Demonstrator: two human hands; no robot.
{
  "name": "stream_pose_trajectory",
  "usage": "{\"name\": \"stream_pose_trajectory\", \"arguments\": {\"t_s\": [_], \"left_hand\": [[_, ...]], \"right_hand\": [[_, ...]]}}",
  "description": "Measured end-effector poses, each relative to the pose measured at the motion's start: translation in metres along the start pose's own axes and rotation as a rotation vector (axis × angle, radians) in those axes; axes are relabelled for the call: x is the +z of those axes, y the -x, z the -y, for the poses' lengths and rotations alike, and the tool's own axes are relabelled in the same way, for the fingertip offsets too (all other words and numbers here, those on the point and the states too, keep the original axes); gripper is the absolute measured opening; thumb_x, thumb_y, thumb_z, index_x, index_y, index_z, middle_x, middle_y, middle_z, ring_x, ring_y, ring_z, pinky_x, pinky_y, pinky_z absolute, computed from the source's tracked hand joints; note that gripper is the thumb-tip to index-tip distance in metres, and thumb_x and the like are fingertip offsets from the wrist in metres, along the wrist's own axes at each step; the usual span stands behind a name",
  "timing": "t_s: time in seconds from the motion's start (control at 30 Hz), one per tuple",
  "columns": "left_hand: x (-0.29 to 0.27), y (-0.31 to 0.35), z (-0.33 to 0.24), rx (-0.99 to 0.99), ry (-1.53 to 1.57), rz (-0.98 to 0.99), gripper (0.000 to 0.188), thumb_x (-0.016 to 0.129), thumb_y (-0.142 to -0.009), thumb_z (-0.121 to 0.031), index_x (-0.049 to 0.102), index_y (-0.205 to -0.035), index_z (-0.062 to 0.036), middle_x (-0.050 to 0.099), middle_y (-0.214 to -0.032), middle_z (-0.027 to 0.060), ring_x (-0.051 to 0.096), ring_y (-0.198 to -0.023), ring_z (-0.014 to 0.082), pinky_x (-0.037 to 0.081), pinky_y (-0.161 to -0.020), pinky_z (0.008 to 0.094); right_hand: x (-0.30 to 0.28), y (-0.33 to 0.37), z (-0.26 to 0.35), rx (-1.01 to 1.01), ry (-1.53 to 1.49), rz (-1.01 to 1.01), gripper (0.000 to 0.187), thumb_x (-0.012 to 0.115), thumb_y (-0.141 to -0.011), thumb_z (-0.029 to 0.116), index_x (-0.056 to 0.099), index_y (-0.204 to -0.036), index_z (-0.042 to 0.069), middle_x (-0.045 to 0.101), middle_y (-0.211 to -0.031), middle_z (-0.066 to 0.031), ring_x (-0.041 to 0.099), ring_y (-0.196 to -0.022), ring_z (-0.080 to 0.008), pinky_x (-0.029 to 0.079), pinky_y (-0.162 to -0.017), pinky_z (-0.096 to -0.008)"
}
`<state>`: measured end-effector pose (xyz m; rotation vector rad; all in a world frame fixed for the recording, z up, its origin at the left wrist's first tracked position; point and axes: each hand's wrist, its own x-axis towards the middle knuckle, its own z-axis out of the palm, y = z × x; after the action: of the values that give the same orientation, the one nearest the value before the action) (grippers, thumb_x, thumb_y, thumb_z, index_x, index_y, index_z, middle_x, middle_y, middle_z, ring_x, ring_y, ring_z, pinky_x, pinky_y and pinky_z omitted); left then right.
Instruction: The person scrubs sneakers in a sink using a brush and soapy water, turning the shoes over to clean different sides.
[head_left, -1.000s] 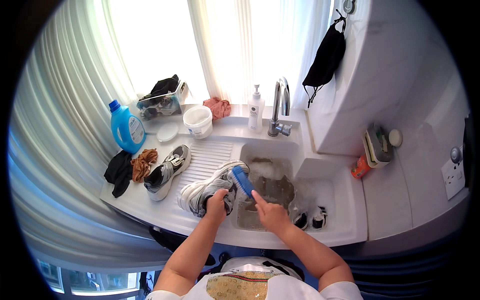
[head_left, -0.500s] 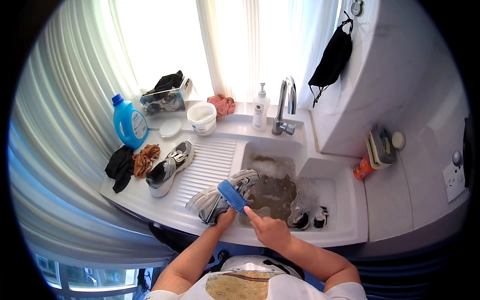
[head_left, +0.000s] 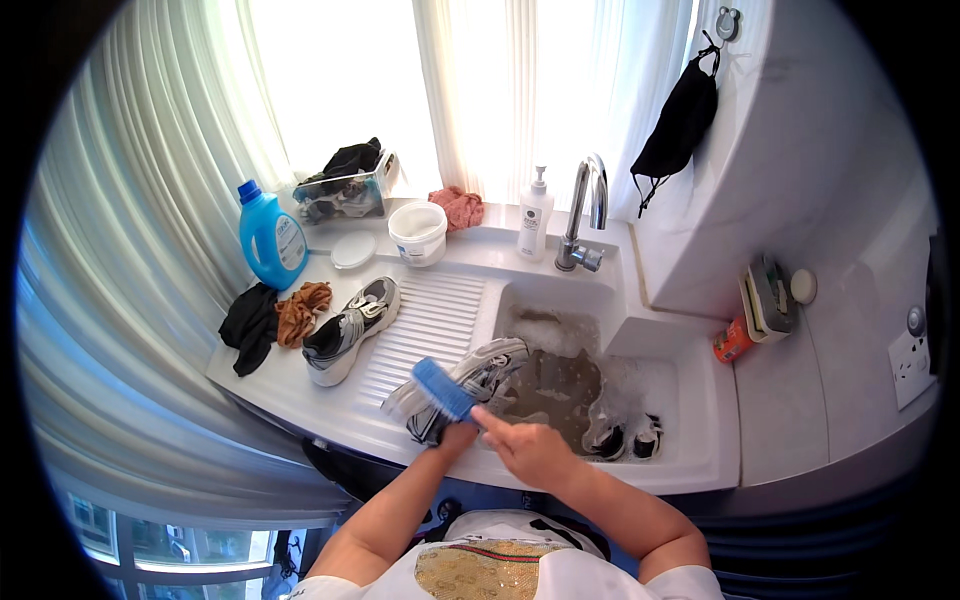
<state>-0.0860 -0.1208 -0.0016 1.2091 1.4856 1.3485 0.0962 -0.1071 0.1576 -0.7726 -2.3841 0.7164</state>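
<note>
My left hand [head_left: 457, 438] grips a grey and white sneaker [head_left: 500, 362] near its heel. The shoe lies tilted on its side, sole toward the left, over the edge between ribbed drainboard and sink basin. In my right hand [head_left: 532, 452] is a blue scrub brush [head_left: 443, 388], index finger stretched along it. Its bristles, blurred, are against the pale sole. Part of my left hand's fingers is hidden behind shoe and brush. A matching sneaker [head_left: 352, 330] stands on the drainboard to the left. Black and white shoe parts [head_left: 647, 437] poke from the sudsy water at the basin's right.
Murky water [head_left: 555, 385] fills the white sink [head_left: 718, 440] below a chrome faucet [head_left: 578, 220]. Behind stand a pump bottle [head_left: 534, 220], a white tub [head_left: 417, 240] and a pink cloth. A blue detergent bottle [head_left: 270, 240] and black and brown cloths [head_left: 302, 314] lie left.
The brush has slid leftward along the shoe's sole, my right hand moving with it. My left hand keeps its hold on the sneaker. The whole view has shifted slightly.
</note>
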Motion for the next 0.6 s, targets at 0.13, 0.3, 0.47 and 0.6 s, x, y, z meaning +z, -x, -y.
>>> {"name": "stream_pose_trajectory", "arguments": {"t_s": [0.13,0.3,0.47,0.6], "left_hand": [[-0.009,-0.005,0.003,-0.316,-0.282,0.159,0.039,0.049,-0.097,-0.035,0.058,-0.121,-0.0047,0.057,-0.119,0.0130,0.049,-0.117,0.0230,0.036,-0.102,0.0370],[0.011,0.001,0.012,0.057,-0.598,-0.036,0.040,0.050,-0.095,-0.034,0.055,-0.125,-0.0082,0.054,-0.126,0.0164,0.047,-0.123,0.0273,0.033,-0.105,0.0405],[0.009,0.006,-0.007,0.048,-0.684,0.044,0.046,0.048,-0.095,-0.037,0.051,-0.130,-0.0076,0.048,-0.137,0.0188,0.041,-0.130,0.0320,0.028,-0.110,0.0427],[0.003,0.003,-0.038,-0.054,-0.674,0.191,0.044,0.046,-0.095,-0.036,0.052,-0.126,-0.0050,0.050,-0.134,0.0195,0.043,-0.128,0.0330,0.029,-0.109,0.0427]], "right_hand": [[-0.014,-0.005,0.005,0.104,0.271,0.127,0.042,0.054,-0.093,0.028,0.050,-0.135,0.023,0.061,-0.062,-0.0149,0.062,-0.059,-0.0363,0.051,-0.054,-0.0477],[-0.031,-0.002,0.016,0.142,0.167,0.174,0.043,0.051,-0.095,0.029,0.048,-0.137,0.024,0.064,-0.067,-0.0177,0.064,-0.062,-0.0384,0.052,-0.057,-0.0492],[-0.031,0.005,0.000,0.211,0.133,0.166,0.043,0.051,-0.095,0.026,0.047,-0.138,0.022,0.065,-0.073,-0.0184,0.064,-0.065,-0.0377,0.051,-0.059,-0.0469],[-0.029,0.012,0.009,0.187,0.092,0.151,0.043,0.053,-0.094,0.024,0.048,-0.137,0.022,0.063,-0.068,-0.0186,0.063,-0.063,-0.0380,0.051,-0.059,-0.0461]]}}
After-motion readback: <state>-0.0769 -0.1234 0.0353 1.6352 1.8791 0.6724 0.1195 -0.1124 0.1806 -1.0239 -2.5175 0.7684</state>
